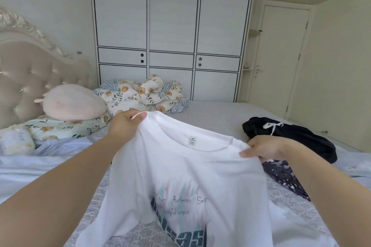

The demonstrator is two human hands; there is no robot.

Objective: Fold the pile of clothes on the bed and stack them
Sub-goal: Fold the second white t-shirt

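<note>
white t-shirt [186, 176]: we held it up over the bed [220, 112], front toward us, neck label showing inside the collar, blue and pink print with "authentic self" lettering across the chest, lower part draping down to the bedspread.
left hand [125, 124]: we pinched the shirt's left shoulder, fingers curled round the fabric.
right hand [263, 148]: we gripped the right shoulder, thumb on top.
black garment [291, 136]: it lay crumpled on the bed beyond our right hand, white drawstring showing.
dark patterned garment [285, 178]: it lay just beside the shirt, under our right wrist.
</note>
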